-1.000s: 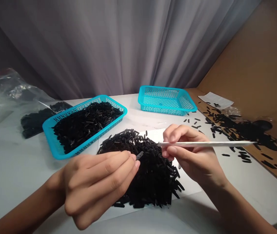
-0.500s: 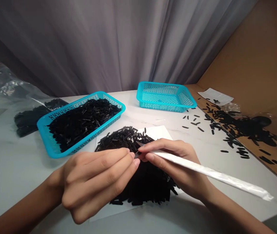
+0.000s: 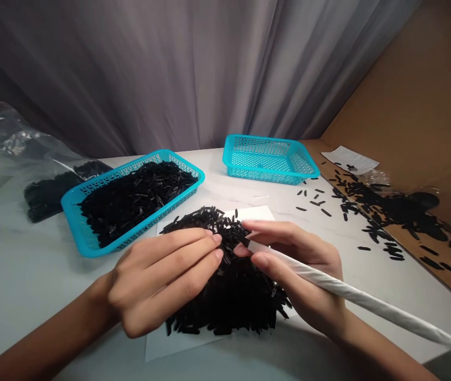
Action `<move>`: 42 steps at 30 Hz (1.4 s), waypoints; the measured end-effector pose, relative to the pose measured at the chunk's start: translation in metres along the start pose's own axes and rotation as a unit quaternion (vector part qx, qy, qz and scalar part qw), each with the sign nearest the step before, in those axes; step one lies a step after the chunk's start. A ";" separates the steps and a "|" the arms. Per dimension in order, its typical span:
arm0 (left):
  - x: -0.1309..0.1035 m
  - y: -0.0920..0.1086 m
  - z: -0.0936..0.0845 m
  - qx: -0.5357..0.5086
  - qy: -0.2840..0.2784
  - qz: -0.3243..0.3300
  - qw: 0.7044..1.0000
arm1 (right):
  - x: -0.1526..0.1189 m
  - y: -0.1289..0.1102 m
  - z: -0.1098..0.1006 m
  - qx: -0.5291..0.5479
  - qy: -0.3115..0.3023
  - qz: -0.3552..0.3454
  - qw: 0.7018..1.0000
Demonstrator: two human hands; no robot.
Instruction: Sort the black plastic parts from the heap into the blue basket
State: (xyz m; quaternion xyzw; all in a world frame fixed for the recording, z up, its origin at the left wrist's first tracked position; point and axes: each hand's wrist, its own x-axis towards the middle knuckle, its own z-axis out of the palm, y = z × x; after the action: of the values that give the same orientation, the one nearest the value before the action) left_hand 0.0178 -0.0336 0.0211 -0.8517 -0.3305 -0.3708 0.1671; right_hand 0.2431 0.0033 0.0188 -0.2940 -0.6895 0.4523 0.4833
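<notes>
My right hand [image 3: 308, 280] grips a slim knife-like tool [image 3: 340, 288] by its long handle, which is wrapped in white. Its dark tip points left, over a heap of small, flat, elongated black pieces [image 3: 233, 301]. Fingers bent together, my left hand [image 3: 165, 280] hovers at the heap's left side, close to the tool's tip. Its thumb is hidden behind the fingers, and whatever it pinches cannot be made out. Under the heap lies a white sheet [image 3: 162, 346].
A blue basket [image 3: 72, 225] full of black pieces stands at left, beside a clear plastic bag [image 3: 19, 143]. Another blue basket [image 3: 267, 172] is at the back. More black pieces [image 3: 384, 203] are scattered at right by a cardboard wall [image 3: 420, 95] and a paper slip [image 3: 350, 159].
My hands have drawn slightly apart; the right one has shifted right with the tool and its fingers have opened a little around it. The left hand has moved slightly up.
</notes>
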 end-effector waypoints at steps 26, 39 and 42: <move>-0.009 -0.022 0.005 0.026 -0.019 0.117 0.993 | -0.002 -0.004 0.005 -0.090 -0.026 -0.114 0.989; -0.009 -0.004 0.004 -0.002 -0.016 0.008 1.000 | 0.000 -0.003 0.003 -0.078 -0.037 -0.097 0.992; -0.012 -0.004 0.005 -0.008 -0.025 -0.006 1.000 | 0.000 -0.002 0.005 -0.086 -0.034 -0.132 0.987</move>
State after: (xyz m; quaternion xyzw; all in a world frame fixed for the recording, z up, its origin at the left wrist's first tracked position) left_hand 0.0115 -0.0328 0.0093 -0.8600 -0.3370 -0.3527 0.1497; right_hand 0.2390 0.0005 0.0201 -0.2258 -0.7744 0.3334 0.4880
